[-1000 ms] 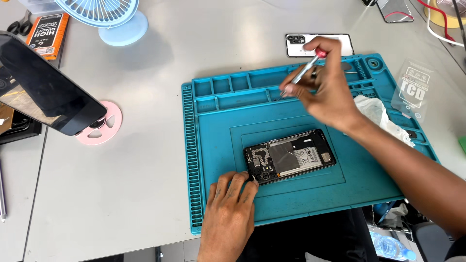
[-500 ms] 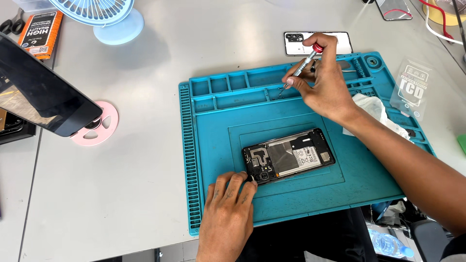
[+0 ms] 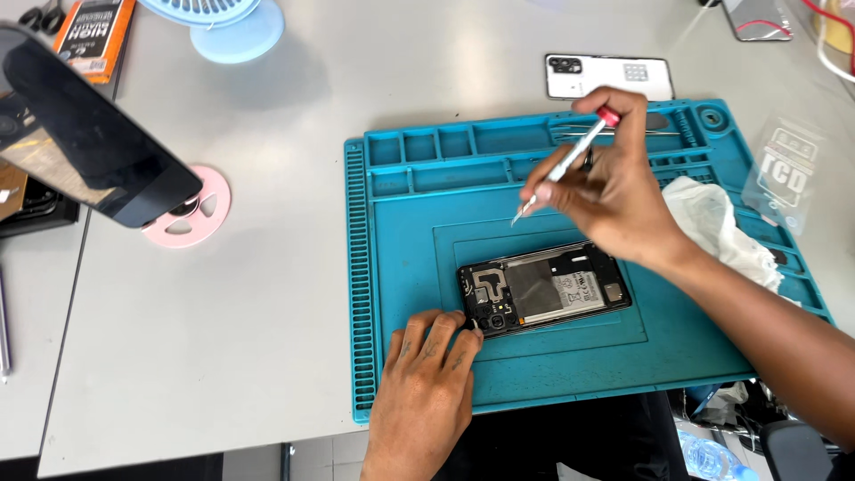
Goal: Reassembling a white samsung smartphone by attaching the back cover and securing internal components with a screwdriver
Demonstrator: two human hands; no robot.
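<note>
Opened phone (image 3: pixel 543 289), back off, lower centre of frame on teal repair mat (image 3: pixel 401 267). Left hand (image 3: pixel 426 392) flat, fingers spread, fingertips steadying phone's left end. Right hand (image 3: pixel 614 191) pinched closed around screwdriver (image 3: pixel 561 169) — tip angled down above phone. Advice: keep driver upright on screw, pressure light. White back cover (image 3: pixel 608 76) upper centre.

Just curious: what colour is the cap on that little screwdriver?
Red, on the screwdriver in the right hand; head view.
</note>
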